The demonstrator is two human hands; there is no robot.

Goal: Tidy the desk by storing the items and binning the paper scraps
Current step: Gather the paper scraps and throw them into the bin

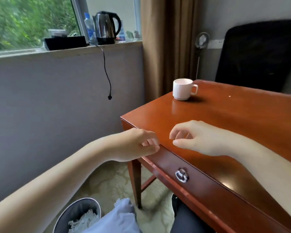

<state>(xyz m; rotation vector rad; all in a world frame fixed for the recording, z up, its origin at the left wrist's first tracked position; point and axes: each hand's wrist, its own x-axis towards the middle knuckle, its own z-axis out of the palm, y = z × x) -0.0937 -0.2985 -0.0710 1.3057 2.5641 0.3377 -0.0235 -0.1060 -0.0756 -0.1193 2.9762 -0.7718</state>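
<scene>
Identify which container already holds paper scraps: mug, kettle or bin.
The grey bin on the floor, bottom left: white scraps show inside. The mug stands on the desk, the kettle on the windowsill.

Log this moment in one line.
left hand empty | right hand empty over desk | mug on desk | drawer shut | scraps in bin

Both forearms bare, left hand (138,145) loosely curled right at the desk (225,118) front edge, right hand (198,138) loosely curled over the desk top, both empty.
</scene>
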